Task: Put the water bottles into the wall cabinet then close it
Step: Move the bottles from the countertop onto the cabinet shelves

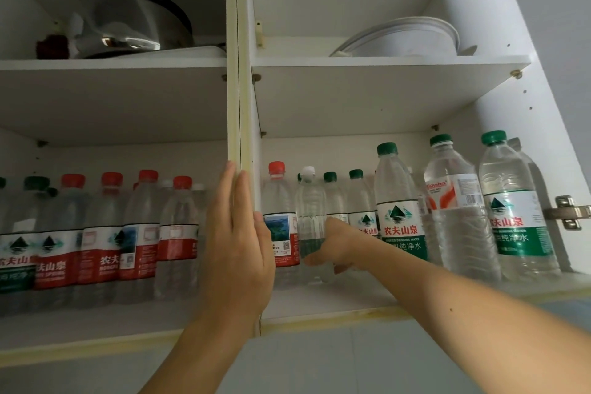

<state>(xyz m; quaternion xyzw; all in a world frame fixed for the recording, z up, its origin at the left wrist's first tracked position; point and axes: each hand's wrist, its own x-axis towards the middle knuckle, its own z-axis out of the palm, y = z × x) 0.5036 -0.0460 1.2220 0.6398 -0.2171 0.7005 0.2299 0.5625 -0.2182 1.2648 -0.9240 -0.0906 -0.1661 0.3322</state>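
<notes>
Bottle point(311, 227) with the white cap stood upright on the lower shelf point(319, 301), gripped low by our right hand point(335, 246), while our left hand point(238, 243) rested flat-fingered on the divider point(238, 73).

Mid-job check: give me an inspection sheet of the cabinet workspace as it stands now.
Surface: lower shelf, white, both bays open.
Job's things: water bottles fill the left bay; more stand in the right bay; white-capped bottle being set beside a red-capped bottle.
Clutter: metal pot upper left; white dish upper right.
Hands: left hand flat against the centre divider; right hand grips the white-capped bottle.
Cables: nothing seen.
Surroundings: door hinges on the right wall; doors out of view.
</notes>
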